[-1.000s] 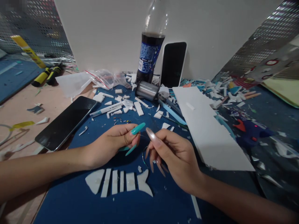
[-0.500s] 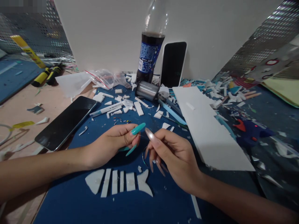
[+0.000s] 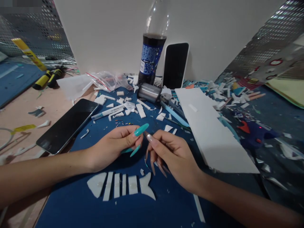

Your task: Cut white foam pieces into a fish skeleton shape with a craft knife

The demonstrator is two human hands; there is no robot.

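Note:
Above the blue mat (image 3: pixel 78 209) my two hands meet, thumb tips nearly touching. My left hand (image 3: pixel 121 139), with long teal nails, is closed in a pinch on a thin thread, barely visible at the fingertips. My right hand (image 3: pixel 173 155), with long glossy nude nails, pinches the same thread close beside it; a fine end appears to hang below. Nearer to me lies a row of white foam-board pieces in a fish shape: a head (image 3: pixel 97 185), narrow strips (image 3: pixel 117 186) and a forked tail (image 3: pixel 146 186). Small clear blobs show on several of them.
A spool (image 3: pixel 149 92) lies before a cola bottle (image 3: pixel 153 57) and a propped phone (image 3: pixel 176 65). Another phone (image 3: pixel 67 125) lies left. White scraps surround a marker (image 3: pixel 108 111). To the right are a white board (image 3: pixel 211 133) and a dark blue glue gun (image 3: pixel 256 134).
My right thumb and fingertips have moved slightly left, closing the small gap to my left fingertips. The foam pieces have stayed in place.

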